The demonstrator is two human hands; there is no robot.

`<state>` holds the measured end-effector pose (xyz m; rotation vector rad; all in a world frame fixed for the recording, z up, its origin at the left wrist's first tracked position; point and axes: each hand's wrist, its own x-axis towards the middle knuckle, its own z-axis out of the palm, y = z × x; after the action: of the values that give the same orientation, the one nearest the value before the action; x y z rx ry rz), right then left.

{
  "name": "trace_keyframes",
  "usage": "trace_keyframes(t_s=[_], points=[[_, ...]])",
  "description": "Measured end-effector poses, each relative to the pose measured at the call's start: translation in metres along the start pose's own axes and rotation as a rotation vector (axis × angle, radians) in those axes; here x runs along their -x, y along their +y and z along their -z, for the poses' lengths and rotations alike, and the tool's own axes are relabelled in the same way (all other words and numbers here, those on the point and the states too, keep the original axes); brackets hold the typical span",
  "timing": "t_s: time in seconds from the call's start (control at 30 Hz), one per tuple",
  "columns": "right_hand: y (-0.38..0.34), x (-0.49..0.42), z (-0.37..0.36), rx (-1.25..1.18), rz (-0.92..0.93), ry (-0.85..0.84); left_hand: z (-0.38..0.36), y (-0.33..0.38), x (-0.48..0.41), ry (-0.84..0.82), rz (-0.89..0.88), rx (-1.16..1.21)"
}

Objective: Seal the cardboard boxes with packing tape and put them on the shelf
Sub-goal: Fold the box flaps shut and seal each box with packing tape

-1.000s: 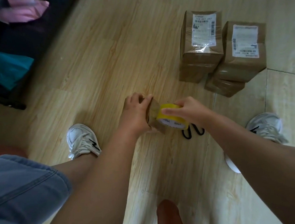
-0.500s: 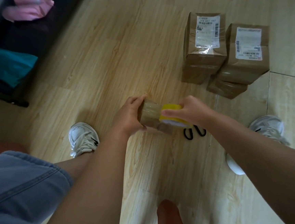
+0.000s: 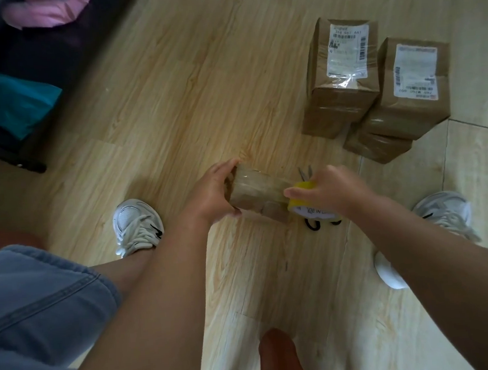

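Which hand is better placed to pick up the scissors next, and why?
Probably the right hand: the scissors lie on the floor just under it, beside the tape roll it holds. The left hand grips the box, farther from them.

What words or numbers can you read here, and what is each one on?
"DE IN": on the tape roll core; the rest is hidden.
Left box label: barcodes and digits, too blurred to read.
Right box label: too blurred to read.
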<state>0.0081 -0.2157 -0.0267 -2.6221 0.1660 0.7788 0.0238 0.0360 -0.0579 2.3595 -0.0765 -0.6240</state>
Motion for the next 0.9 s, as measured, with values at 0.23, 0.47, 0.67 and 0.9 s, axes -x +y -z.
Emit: trace_keyframes(t_s=[0.23,0.47,0.67,0.9], points=[[0.005,-0.002,0.001,-0.137,0.041,-0.045,0.003,-0.018,0.0,-0.009,0.053,0.163],[0.013,-0.007,-0.009,0.007,-0.071,0.014,0.003,-0.03,-0.005,-0.025,0.101,0.213],[0.008,-0.013,-0.016,0.016,-0.065,-0.009,0.0,-0.041,-0.009,-0.025,0.125,0.143],[0.006,-0.023,-0.031,0.07,-0.095,-0.054,-0.017,-0.055,-0.007,-0.075,0.184,0.19]])
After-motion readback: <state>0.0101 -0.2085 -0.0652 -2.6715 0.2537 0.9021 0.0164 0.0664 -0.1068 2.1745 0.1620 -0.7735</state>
